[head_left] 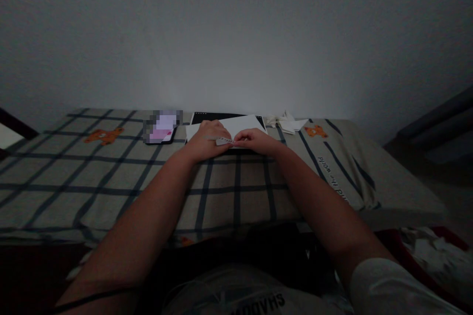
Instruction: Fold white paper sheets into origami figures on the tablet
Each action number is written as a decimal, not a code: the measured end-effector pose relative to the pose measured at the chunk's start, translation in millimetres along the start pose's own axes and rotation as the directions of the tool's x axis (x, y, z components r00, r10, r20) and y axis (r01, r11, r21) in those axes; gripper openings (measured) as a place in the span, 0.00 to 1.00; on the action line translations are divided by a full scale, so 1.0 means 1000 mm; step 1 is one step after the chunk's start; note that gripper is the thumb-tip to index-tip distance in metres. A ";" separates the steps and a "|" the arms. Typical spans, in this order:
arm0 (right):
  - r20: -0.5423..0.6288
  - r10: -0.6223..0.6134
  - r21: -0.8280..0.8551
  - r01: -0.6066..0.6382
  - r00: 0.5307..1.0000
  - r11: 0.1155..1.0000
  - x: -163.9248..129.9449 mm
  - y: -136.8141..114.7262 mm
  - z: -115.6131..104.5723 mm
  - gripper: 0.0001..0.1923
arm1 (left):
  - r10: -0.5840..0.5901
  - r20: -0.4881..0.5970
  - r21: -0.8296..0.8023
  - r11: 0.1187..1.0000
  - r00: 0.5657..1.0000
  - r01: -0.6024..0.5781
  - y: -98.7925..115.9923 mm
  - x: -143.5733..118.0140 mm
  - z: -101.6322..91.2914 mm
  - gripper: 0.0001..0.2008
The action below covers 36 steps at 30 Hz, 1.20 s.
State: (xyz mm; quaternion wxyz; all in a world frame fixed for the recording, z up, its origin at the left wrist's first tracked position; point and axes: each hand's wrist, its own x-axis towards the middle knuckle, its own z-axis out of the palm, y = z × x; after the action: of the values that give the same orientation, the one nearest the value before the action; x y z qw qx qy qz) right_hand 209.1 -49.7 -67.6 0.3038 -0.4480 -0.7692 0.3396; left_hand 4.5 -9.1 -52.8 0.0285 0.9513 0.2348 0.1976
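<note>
Closest to me is my own lap, with a pale shirt hem (pixel 251 300) that carries dark printed letters. My two bare forearms stretch forward from there over a checked sheet (pixel 111 177), grey with dark blue lines and small orange bear prints, which covers the bed.

At the far end of my arms, both hands meet on a small strip of paper (pixel 225 141). My left hand (pixel 209 140) rests knuckles up, its fingers (pixel 221 134) curled down and pinched on the left end of the strip. My right hand (pixel 256 140) does the same on the other end, its fingers (pixel 242 136) closed on the paper. The strip lies between the two hands, just above a white sheet of paper (pixel 236 125).

That white sheet lies on a dark flat board (pixel 207 117), whose black edge shows behind it. Just left of the board lies a phone (pixel 160 130) with a lit screen, flat on the checked cover. To the right of the board, near the wall, sits a small heap of folded white paper shapes (pixel 286 122).

Beyond all this rises a plain pale wall (pixel 236 34). The room is dim, so finer detail on the strip is hard to tell.
</note>
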 end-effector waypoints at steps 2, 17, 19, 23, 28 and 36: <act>0.016 0.004 -0.018 -0.003 1.000 1.000 -0.001 -0.002 0.000 0.14 | 0.018 0.004 -0.017 1.000 1.000 -0.018 0.000 0.000 0.000 0.14; -0.044 0.021 -0.044 -0.023 0.999 0.999 0.004 0.010 0.003 0.16 | 0.019 -0.080 0.159 0.987 0.997 -0.006 0.002 -0.001 -0.004 0.10; -0.063 0.015 -0.040 -0.017 0.998 0.999 0.005 0.010 0.004 0.17 | 0.044 -0.088 0.192 0.981 0.995 -0.026 0.005 -0.002 -0.006 0.10; -0.094 0.009 -0.048 -0.014 0.996 0.999 0.006 0.010 0.005 0.16 | 0.081 -0.046 0.155 0.985 0.996 -0.073 0.006 -0.002 -0.006 0.11; -0.120 0.034 -0.041 -0.039 0.992 0.998 0.005 0.008 0.003 0.16 | 0.043 -0.066 0.105 0.994 0.997 -0.036 0.004 -0.002 -0.003 0.13; -0.085 0.028 -0.015 -0.030 0.996 0.999 0.006 0.013 0.003 0.16 | 0.021 -0.015 0.075 0.997 1.000 -0.020 0.002 -0.001 -0.001 0.11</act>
State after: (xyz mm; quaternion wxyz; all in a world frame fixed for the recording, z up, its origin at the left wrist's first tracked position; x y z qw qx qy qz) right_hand 210.8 -40.2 -78.5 0.3272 -0.4756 -0.7519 0.3183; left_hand 4.1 -11.1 -52.3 -0.0108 0.9525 0.2325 0.1963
